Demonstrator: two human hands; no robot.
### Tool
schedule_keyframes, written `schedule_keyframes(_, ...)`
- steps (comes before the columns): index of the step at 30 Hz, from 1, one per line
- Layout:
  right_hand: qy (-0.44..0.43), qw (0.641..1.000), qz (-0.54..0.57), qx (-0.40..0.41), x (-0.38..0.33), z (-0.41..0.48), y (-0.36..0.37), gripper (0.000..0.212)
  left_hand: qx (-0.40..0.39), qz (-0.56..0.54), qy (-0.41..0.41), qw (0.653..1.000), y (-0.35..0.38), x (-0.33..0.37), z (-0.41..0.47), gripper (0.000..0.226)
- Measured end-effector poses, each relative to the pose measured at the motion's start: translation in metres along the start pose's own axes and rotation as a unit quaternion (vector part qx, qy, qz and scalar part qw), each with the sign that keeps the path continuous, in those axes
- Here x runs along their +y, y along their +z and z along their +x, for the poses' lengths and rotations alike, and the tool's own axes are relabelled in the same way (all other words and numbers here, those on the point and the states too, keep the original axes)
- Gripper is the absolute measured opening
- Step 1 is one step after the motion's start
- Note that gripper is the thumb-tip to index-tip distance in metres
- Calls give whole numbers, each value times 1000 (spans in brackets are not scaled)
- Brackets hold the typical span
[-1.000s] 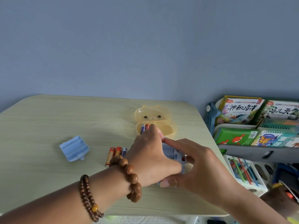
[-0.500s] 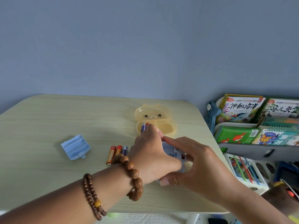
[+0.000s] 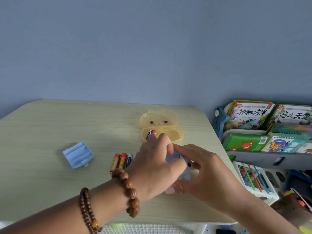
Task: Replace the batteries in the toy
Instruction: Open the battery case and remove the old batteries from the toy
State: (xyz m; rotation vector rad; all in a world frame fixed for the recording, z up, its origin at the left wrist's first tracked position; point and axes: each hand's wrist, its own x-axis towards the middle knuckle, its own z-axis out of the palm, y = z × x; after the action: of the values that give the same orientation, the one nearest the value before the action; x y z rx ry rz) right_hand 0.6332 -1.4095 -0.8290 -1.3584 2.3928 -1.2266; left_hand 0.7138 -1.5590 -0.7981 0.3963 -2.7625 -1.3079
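Desk (image 3: 42, 183) lay mostly bare to my left and toward the wall; right edge ran close beside the toy. Left hand (image 3: 152, 168) and right hand (image 3: 200, 173) both gripped the toy (image 3: 177, 166) near the desk's front right. Toy: pale blue-grey, small red spot, largely hidden by fingers. Three batteries (image 3: 121, 160) lay just left; cover (image 3: 78, 154) well apart; case (image 3: 161, 128) behind.
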Motion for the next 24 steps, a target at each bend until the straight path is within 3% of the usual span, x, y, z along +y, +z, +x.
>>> schedule_keyframes(5,1,1000,-6,17,3,0,2,52,8,29,52,998,8,-14,-2,15)
schedule_keyframes(12,-6,1000,3,18,10,-1,3,78,-36,66,105,992,-5,-24,-5,12)
schedule_keyframes(22,17,1000,17,6,5,-1,4,76,80,-40,141,986,-22,-31,11,11)
schedule_keyframes(24,24,999,23,8,7,-1,4,84,100,-73,132,983,-26,-32,15,11)
